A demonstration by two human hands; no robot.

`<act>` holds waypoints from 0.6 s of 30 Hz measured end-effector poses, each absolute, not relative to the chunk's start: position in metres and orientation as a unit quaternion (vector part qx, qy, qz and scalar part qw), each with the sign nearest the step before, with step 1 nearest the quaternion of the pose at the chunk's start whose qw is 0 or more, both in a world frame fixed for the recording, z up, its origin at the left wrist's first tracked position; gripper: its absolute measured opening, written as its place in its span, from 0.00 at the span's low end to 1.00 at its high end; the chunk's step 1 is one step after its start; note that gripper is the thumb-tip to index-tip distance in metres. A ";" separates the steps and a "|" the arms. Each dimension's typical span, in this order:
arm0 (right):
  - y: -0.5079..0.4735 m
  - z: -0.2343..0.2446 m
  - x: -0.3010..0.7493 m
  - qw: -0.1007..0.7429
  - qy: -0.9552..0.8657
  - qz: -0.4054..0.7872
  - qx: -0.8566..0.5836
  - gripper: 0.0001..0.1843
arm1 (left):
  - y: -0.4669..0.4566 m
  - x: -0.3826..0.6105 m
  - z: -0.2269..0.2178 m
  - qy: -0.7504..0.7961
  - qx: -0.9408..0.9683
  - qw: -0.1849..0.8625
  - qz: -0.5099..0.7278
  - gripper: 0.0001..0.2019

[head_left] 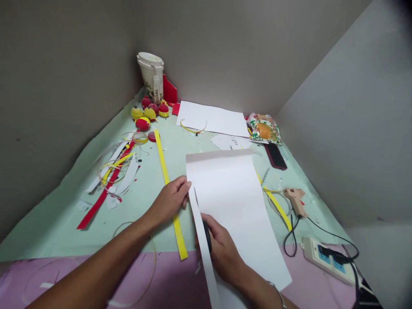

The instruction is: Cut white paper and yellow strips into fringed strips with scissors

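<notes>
A large white paper sheet (234, 201) spreads in front of me, its far end curled up. My left hand (175, 193) pinches its left edge between thumb and fingers. My right hand (222, 249) is closed around dark-handled scissors (207, 236), whose blades sit in a long cut near that edge. A narrow white strip (204, 249) runs down along the cut toward me, still joined to the sheet near my left hand. Under my left hand lies a long yellow strip (164, 167) on the green table cover.
Red and yellow balls (149, 113) and a lidded cup (151, 75) stand at the back left. Paper scraps (119, 167) lie left. On the right are a phone (275, 156), a glue gun (295, 201), a power strip (328, 259) and a snack packet (265, 130). Another white sheet (215, 118) lies behind.
</notes>
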State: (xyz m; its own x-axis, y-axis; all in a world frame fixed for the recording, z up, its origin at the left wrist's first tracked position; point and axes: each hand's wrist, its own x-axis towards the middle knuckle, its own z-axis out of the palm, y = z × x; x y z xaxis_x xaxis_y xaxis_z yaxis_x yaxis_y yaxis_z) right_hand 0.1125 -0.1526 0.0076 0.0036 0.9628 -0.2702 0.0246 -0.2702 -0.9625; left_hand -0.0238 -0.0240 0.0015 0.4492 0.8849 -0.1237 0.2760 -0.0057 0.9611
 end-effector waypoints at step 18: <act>-0.154 0.006 0.114 0.431 -0.444 0.556 -0.555 0.18 | -0.024 -0.024 0.000 0.445 0.655 0.540 0.285 0.17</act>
State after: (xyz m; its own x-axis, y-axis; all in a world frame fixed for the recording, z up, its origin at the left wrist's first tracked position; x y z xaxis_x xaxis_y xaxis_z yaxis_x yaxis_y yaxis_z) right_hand 0.1135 -0.1539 0.0061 -0.0123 0.9718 -0.2355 0.0137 -0.2354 -0.9718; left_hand -0.0242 -0.0242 -0.0004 0.4412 0.8911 -0.1068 0.2743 -0.0206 0.9614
